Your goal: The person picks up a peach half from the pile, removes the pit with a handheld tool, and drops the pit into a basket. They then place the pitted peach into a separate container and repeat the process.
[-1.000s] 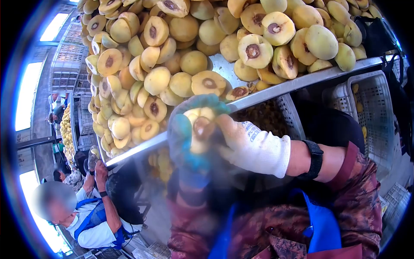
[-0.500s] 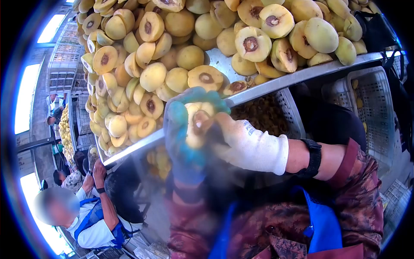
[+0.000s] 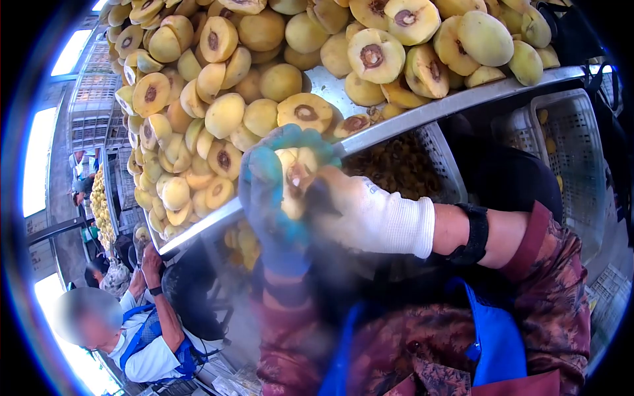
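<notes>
My left hand (image 3: 262, 188), in a teal and blue glove, cups a yellow peach half (image 3: 288, 201) with its cut face turned toward my right hand. Brown, torn flesh shows around the pit area of that half. At this cut face are the bent, dark-stained fingers of my right hand (image 3: 380, 218), which wears a white knit glove. Blur and the hand itself hide whatever its fingers grip. Both hands are at the near metal edge of a table (image 3: 409, 117) heaped with halved peaches (image 3: 224, 115), many with the pit showing.
Below the table edge, a white crate (image 3: 444, 162) holds brown pits or scraps. Another perforated crate (image 3: 573, 158) stands at the right with a few yellow pieces. A seated co-worker (image 3: 148, 330) in a blue vest is at the lower left. Stacked crates (image 3: 92, 125) stand behind.
The view has shifted slightly, so the heap appears a little farther left and higher. My hands stay together at the peach half, with the right fingers still against its cut face.
</notes>
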### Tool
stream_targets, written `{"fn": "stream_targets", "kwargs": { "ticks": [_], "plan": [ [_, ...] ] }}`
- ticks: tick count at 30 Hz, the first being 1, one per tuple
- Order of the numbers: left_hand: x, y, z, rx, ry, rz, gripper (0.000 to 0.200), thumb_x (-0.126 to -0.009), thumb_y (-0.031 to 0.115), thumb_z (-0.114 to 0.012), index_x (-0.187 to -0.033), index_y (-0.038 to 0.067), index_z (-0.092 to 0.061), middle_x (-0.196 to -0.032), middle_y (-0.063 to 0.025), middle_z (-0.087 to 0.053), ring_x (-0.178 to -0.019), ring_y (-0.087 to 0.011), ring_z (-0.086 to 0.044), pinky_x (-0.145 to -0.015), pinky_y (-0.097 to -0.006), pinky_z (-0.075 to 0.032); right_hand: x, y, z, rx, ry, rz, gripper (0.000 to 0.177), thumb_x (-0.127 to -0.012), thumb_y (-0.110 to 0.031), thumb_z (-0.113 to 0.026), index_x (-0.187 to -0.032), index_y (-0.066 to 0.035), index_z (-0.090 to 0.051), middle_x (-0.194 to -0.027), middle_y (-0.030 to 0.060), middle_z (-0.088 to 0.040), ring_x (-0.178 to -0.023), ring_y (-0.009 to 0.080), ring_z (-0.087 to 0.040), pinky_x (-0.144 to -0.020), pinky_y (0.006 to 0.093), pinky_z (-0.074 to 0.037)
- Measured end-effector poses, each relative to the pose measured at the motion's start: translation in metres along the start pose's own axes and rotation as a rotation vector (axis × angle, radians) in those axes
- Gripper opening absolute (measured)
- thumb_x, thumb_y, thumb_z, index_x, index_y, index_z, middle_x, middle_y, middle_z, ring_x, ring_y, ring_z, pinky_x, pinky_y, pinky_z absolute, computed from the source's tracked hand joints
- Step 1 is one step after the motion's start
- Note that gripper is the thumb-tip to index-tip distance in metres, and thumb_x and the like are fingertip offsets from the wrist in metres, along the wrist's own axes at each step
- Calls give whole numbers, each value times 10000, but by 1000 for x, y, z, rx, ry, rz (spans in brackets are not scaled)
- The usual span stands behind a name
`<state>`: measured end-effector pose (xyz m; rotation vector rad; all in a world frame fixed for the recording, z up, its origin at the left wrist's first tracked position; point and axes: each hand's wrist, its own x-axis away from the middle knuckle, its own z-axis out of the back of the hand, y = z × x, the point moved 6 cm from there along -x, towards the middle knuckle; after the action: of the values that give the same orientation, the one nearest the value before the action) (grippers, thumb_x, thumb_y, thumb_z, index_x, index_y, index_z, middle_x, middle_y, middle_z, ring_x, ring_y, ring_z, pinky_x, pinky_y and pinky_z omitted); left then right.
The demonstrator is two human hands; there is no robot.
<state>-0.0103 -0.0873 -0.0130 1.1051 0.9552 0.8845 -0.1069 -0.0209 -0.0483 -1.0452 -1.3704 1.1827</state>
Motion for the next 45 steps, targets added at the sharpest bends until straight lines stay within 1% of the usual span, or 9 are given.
{"fn": "stream_targets", "kwargs": {
  "ticks": [4, 8, 10, 21, 24, 27, 32, 39, 45],
  "plan": [
    [-10, 10, -9, 362, -132, 88, 536, -976, 384, -495, -1254, -74, -514, -1201, -162, -583, -1074, -237, -590, -942, -321, -477, -1, -17, 6, -201, -109, -170, 371, -874, -168, -587, -1163, 4, -430, -681, 106, -582, -516, 181, -588, -470, 337, -499],
    [-3, 20, -12, 335, 34, -79, 537, -924, 280, -594, -1314, -66, -469, -1244, -185, -572, -1115, -250, -578, -975, -356, -468, 3, -25, 4, -292, -208, -279, 413, -868, -162, -590, -1234, -43, -438, -696, 68, -572, -517, 124, -564, -486, 287, -477],
    [-2, 20, -13, 215, -31, -97, 657, -926, 477, -574, -1306, -48, -471, -1224, -185, -572, -1110, -301, -589, -959, -470, -498, 3, -22, 3, -206, -204, -217, 378, -875, -172, -592, -1198, -40, -444, -676, 69, -575, -504, 134, -569, -466, 294, -472],
    [-2, 9, -11, 399, -349, 305, 601, -774, 381, -732, -1134, -84, -608, -1003, -203, -664, -865, -302, -661, -802, -398, -549, 23, -15, -2, -102, -265, -345, 377, -878, -175, -591, -1149, 37, -434, -626, 95, -577, -495, 190, -591, -485, 334, -492],
    [-7, 4, -10, 372, -500, 314, 505, -736, 256, -686, -1121, -66, -629, -1070, -179, -662, -941, -242, -663, -842, -327, -543, 28, -19, -2, -151, -274, -396, 308, -885, -172, -581, -1084, 19, -443, -604, 72, -557, -476, 170, -565, -459, 313, -474],
    [-1, 7, -13, 289, -381, 422, 552, -762, 324, -721, -1115, -88, -616, -993, -206, -665, -871, -297, -667, -794, -390, -560, 32, -12, -22, -693, -481, -419, 230, -892, -165, -573, -1011, -20, -440, -598, 46, -535, -462, 144, -536, -435, 288, -449],
    [-2, 7, -12, 377, -380, 361, 561, -755, 310, -722, -1132, -90, -615, -990, -207, -669, -874, -292, -672, -797, -390, -565, 31, -19, -12, -420, -363, -402, 171, -890, -141, -569, -956, -56, -436, -586, 29, -501, -450, 124, -510, -424, 269, -433],
    [1, 6, -11, 360, -391, 423, 560, -745, 311, -728, -1134, -78, -621, -984, -203, -676, -862, -281, -678, -805, -380, -564, 36, -16, -20, -660, -492, -466, 128, -894, -99, -547, -954, -67, -438, -636, 16, -486, -472, 102, -485, -436, 268, -441],
    [-1, 8, -13, 388, -437, 366, 510, -770, 257, -742, -1131, -81, -620, -1034, -207, -671, -883, -268, -678, -824, -388, -564, 33, -27, -10, -303, -311, -491, 141, -881, -85, -553, -939, -72, -425, -630, -3, -466, -460, 95, -469, -434, 262, -436]
  ]
}}
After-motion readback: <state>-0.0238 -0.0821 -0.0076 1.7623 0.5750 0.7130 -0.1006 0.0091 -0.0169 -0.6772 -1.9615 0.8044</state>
